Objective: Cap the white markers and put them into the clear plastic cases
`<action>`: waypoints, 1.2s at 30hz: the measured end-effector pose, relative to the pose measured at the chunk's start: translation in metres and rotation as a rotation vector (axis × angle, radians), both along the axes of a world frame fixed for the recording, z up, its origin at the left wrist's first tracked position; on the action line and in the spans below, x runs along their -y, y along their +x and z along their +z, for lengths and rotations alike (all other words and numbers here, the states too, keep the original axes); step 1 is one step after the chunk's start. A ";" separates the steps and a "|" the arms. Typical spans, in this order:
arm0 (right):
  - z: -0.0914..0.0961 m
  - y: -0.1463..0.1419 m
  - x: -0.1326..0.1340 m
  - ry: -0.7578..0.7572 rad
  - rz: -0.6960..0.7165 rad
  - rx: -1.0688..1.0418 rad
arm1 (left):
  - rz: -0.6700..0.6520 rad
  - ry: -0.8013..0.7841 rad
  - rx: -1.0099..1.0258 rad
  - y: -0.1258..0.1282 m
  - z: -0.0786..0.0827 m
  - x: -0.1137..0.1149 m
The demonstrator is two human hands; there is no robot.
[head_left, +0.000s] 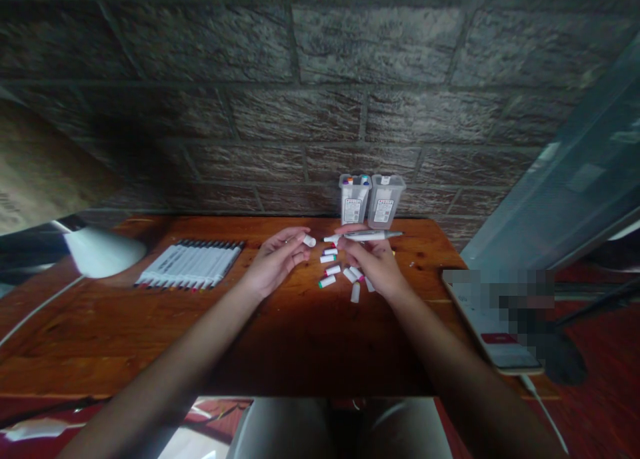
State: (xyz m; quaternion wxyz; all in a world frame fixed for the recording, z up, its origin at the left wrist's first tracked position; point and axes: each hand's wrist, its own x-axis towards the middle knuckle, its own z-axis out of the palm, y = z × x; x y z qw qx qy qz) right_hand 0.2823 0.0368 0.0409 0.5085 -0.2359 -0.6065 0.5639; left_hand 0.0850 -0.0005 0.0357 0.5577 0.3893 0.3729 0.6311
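Note:
Between the thumb and fingers of my left hand [280, 259] is a white marker cap [309, 241], its round end turned toward the right. My right hand [373, 259] pinches a white marker [373, 235] held nearly level, a grey tip pointing right and a pale end facing the cap. A gap separates marker and cap. Below and between the hands, several loose white caps [327, 282] with coloured ends lie scattered on the wooden table [300, 339]; some are partly hidden by my right hand.
A row of white markers [190, 264] lies side by side on the left. Two clear plastic containers [386, 202] stand by the brick wall, the left one holding some markers. A white lamp base [103, 252] is at far left, a phone [500, 332] with a cable at right.

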 end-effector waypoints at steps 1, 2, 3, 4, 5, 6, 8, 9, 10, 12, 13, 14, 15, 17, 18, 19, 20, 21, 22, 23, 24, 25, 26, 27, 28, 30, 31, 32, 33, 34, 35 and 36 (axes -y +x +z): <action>0.000 0.000 0.001 0.016 0.002 0.022 | 0.002 -0.003 0.003 0.000 0.000 0.000; -0.001 -0.001 0.002 0.031 -0.001 0.043 | 0.003 -0.008 0.003 -0.001 -0.001 -0.001; -0.001 -0.001 0.003 0.046 -0.006 0.065 | 0.003 -0.012 0.002 -0.001 -0.001 -0.001; -0.001 -0.001 0.004 0.062 -0.008 0.084 | 0.004 -0.013 0.000 -0.001 -0.001 -0.001; -0.001 -0.001 0.005 0.078 -0.006 0.099 | 0.006 -0.010 -0.003 0.000 -0.001 -0.001; -0.001 -0.001 0.006 0.092 0.004 0.113 | 0.009 -0.004 -0.007 0.001 -0.001 -0.001; -0.002 -0.001 0.008 0.112 0.035 0.134 | 0.019 0.014 -0.017 0.002 0.000 0.000; -0.002 -0.001 0.008 0.120 0.043 0.140 | 0.023 0.021 -0.024 0.003 0.000 0.001; -0.002 -0.002 0.008 0.128 0.043 0.148 | 0.023 0.026 -0.033 0.003 0.001 0.001; -0.002 -0.002 0.008 0.143 0.013 0.174 | 0.013 0.035 -0.049 0.004 0.000 0.001; -0.003 -0.003 0.008 0.149 -0.011 0.190 | 0.005 0.040 -0.056 0.004 0.000 0.001; -0.004 -0.003 0.007 0.154 -0.030 0.206 | -0.001 0.045 -0.063 0.004 -0.001 0.001; -0.004 -0.003 0.007 0.159 -0.044 0.216 | -0.006 0.047 -0.069 0.004 -0.001 0.001; -0.006 -0.004 0.006 0.173 -0.049 0.220 | -0.005 0.045 -0.078 0.004 -0.003 0.001; -0.008 -0.005 0.006 0.179 -0.045 0.216 | -0.004 0.039 -0.079 0.004 -0.003 0.001; -0.009 -0.005 0.006 0.184 -0.044 0.211 | -0.005 0.032 -0.078 0.004 -0.004 0.000; -0.010 -0.006 0.007 0.189 -0.045 0.207 | -0.005 0.025 -0.074 0.004 -0.004 0.000; -0.010 -0.006 0.007 0.195 -0.046 0.208 | -0.006 0.019 -0.071 0.004 -0.004 -0.001; -0.011 -0.007 0.008 0.205 -0.044 0.213 | -0.008 0.013 -0.067 0.003 -0.004 -0.001; -0.011 -0.007 0.009 0.222 -0.044 0.219 | -0.011 0.010 -0.065 0.003 -0.004 -0.001; -0.010 -0.008 0.009 0.242 -0.045 0.227 | -0.015 0.011 -0.065 0.002 -0.004 -0.001; -0.009 -0.008 0.010 0.260 -0.046 0.236 | -0.020 0.015 -0.069 0.002 -0.004 -0.001; -0.009 -0.008 0.010 0.269 -0.048 0.243 | -0.027 0.023 -0.076 0.002 -0.004 -0.001; -0.008 -0.009 0.011 0.264 -0.050 0.248 | -0.035 0.031 -0.086 0.003 -0.005 0.000; -0.007 -0.009 0.010 0.249 -0.052 0.250 | -0.042 0.037 -0.098 0.003 -0.005 0.000; -0.005 -0.008 0.009 0.202 -0.054 0.250 | -0.064 0.042 -0.129 0.006 -0.008 0.001; -0.004 -0.007 0.009 0.182 -0.051 0.247 | -0.078 0.041 -0.144 0.008 -0.010 0.002; -0.004 -0.007 0.008 0.168 -0.045 0.245 | -0.094 0.038 -0.156 0.009 -0.011 0.002; -0.003 -0.006 0.007 0.157 -0.036 0.244 | -0.111 0.035 -0.165 0.011 -0.013 0.002; -0.002 -0.005 0.006 0.146 -0.027 0.241 | -0.122 0.033 -0.166 0.012 -0.015 0.002; -0.001 -0.004 0.006 0.129 -0.025 0.233 | -0.121 0.030 -0.156 0.013 -0.016 0.001; 0.000 -0.002 0.005 0.108 -0.034 0.217 | -0.108 0.024 -0.135 0.013 -0.017 0.000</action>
